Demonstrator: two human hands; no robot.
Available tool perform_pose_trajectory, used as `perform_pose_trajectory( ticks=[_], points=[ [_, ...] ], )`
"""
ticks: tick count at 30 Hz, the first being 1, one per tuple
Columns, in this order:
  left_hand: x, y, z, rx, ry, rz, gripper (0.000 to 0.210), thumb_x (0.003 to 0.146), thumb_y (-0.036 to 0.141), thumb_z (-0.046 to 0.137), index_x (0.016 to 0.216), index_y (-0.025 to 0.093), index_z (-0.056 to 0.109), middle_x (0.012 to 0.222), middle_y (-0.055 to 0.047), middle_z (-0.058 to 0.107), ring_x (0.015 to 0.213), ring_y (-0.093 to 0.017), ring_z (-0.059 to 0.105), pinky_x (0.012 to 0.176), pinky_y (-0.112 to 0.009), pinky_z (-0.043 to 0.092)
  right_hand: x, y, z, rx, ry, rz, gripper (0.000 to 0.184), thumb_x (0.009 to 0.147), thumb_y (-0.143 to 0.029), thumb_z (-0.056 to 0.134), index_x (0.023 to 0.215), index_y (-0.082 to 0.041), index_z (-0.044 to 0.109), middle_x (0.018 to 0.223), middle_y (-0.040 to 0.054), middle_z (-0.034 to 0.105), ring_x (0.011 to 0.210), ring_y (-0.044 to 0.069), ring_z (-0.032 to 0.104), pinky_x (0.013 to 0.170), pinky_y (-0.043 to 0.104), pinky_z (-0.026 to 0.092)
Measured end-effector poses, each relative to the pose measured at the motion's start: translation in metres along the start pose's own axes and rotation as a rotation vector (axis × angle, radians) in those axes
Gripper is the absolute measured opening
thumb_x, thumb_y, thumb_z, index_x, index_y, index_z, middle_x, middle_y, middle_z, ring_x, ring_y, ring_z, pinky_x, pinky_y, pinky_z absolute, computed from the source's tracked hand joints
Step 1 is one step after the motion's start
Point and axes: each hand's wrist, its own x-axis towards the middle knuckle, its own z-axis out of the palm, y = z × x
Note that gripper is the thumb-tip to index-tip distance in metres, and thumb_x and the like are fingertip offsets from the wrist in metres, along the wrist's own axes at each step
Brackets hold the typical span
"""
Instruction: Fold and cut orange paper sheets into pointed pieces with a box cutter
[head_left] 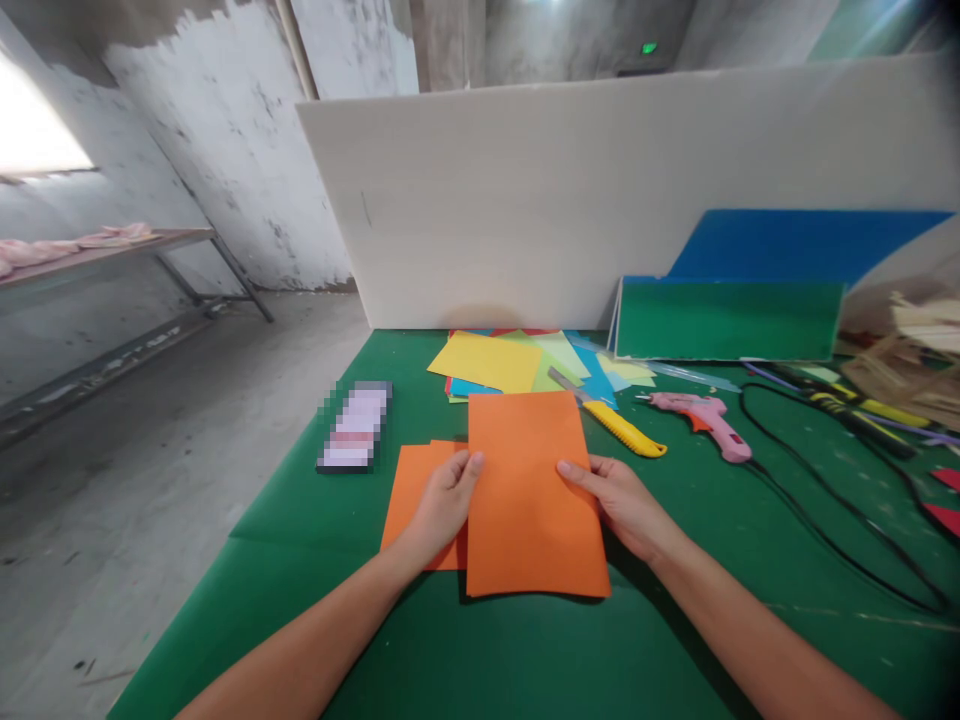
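Note:
A rectangular orange sheet of paper is held a little above the table between both hands. My left hand pinches its left edge, thumb on top. On the right edge, my right hand grips it the same way, with the fingers hidden behind the paper. More orange paper lies on the table beneath my left hand, partly covered. Beyond the held sheet is a yellow utility knife, its blade out, close to a pile of coloured paper.
A pink glue gun with a black cord lies to the right on the green table. At the left edge is a phone, its screen blurred. Behind stand a white board and a green panel. Pliers lie far right.

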Motion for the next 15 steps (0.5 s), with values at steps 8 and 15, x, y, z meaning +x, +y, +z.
perform_pose_trajectory(
  ticks=[8, 15],
  points=[
    [-0.0002, -0.0046, 0.0015, 0.052, 0.051, 0.032, 0.038, 0.083, 0.056, 0.058, 0.071, 0.020, 0.053, 0.071, -0.002, 0.056, 0.066, -0.018, 0.053, 0.058, -0.027, 0.041, -0.0010, -0.0016, 0.0034, 0.058, -0.035, 0.010, 0.030, 0.077, -0.037, 0.076, 0.099, -0.017, 0.073, 0.096, 0.0092, 0.076, 0.082, 0.024, 0.073, 0.075, 0.034, 0.058],
    [0.0040, -0.0064, 0.0005, 0.151, 0.001, 0.041, 0.037, 0.088, 0.054, 0.050, 0.082, 0.019, 0.055, 0.071, -0.001, 0.055, 0.066, -0.017, 0.053, 0.058, -0.027, 0.041, -0.0023, -0.0025, 0.0057, 0.036, -0.022, 0.017, 0.034, 0.076, -0.038, 0.076, 0.100, -0.015, 0.070, 0.100, 0.0109, 0.075, 0.085, 0.024, 0.072, 0.076, 0.032, 0.058]
  ],
)
